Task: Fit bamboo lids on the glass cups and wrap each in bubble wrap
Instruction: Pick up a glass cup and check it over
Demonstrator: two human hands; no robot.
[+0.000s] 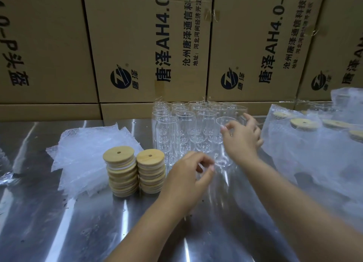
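Several clear glass cups (177, 128) stand in rows at the back middle of the steel table (78, 222). My right hand (242, 139) grips the front right cup (221, 155) near its rim, thumb on the near side and fingers behind it. My left hand (186, 173) hovers low beside that cup's base, fingers loosely curled, holding nothing I can make out. Two stacks of round bamboo lids (120, 171) (151, 169) stand left of my left hand. A pile of bubble wrap sheets (84, 155) lies behind and left of the lids.
At the right, lidded cups (304, 124) lie under bubble wrap (314, 163). Printed cardboard boxes (149, 45) form a wall along the table's back edge. Another bit of plastic (5, 177) shows at the far left edge.
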